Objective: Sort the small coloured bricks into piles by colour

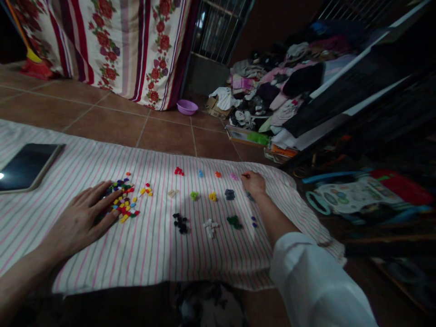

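A pink-striped cloth [163, 259] lies on a terracotta tile floor [105, 127]. The left hand [80, 222] rests with spread fingers [102, 195] against a heap of small plastic bricks [124, 202]. The right hand [254, 184] seems to pinch a tiny dark piece [245, 175], though the dim view blurs it, just beside a small cluster of pink bricks [233, 176].

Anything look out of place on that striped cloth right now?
Only small things stand out. A few loose bluish pieces lie by the right hand, apart from the dark blue pile. Some red and yellow pieces also sit off the mixed pile at the left hand.
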A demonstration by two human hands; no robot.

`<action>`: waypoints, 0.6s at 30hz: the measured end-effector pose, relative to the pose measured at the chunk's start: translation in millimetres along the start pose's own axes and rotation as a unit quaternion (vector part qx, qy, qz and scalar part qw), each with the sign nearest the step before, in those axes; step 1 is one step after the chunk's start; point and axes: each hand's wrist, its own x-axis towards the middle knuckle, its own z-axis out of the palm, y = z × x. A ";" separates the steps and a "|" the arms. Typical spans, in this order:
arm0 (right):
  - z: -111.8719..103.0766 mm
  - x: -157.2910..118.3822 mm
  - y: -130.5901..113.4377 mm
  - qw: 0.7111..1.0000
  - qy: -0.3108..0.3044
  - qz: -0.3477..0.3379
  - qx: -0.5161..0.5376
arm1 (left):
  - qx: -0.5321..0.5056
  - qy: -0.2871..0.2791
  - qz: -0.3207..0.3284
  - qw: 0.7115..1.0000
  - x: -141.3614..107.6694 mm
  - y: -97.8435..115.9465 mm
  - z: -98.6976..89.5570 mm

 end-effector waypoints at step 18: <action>-2.3 4.6 8.1 0.999 -0.021 0.037 0.010 | -0.001 -0.001 0.018 1.000 0.2 0.1 0.2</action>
